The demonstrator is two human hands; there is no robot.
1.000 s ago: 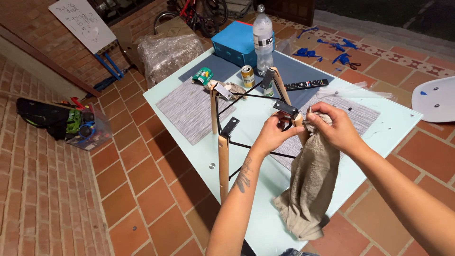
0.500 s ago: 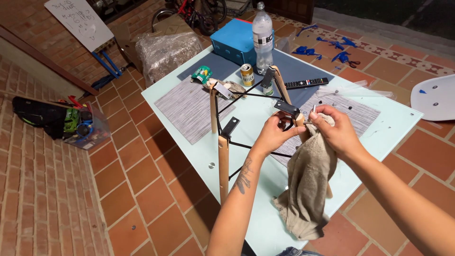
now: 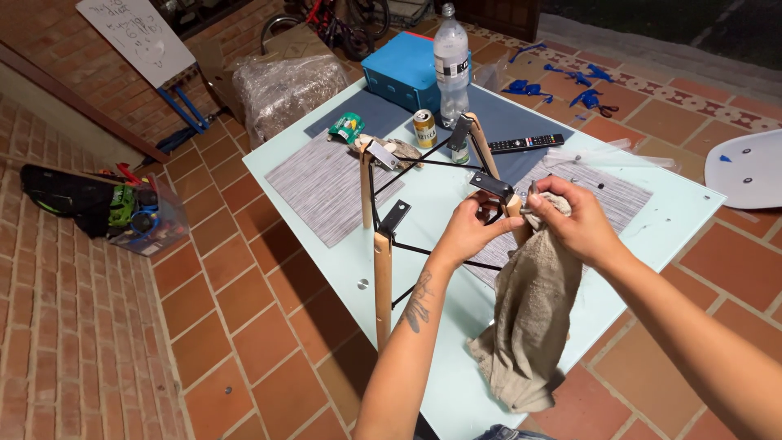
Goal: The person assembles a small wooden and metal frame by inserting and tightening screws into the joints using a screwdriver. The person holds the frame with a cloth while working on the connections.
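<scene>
On the pale glass desk [image 3: 652, 236] stand a clear plastic water bottle [image 3: 450, 61] and a small metal drink can [image 3: 423, 128], with a blue box [image 3: 405, 72] behind them, a black remote control [image 3: 525, 144] to one side and a crumpled green packet [image 3: 347, 127] to the other. A grey woven placemat [image 3: 322, 186] lies near the desk's edge. Beyond the desk a plastic-wrapped bundle [image 3: 285, 88] sits on the red brick floor [image 3: 212, 310], a black bag with green tools [image 3: 98, 204] lies well apart, and a white round seat shell [image 3: 749, 167] rests at the far side.

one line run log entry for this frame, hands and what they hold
left hand: gripping wooden leg of chair base | right hand: pressing beige cloth on same leg | base upturned on glass table
</scene>
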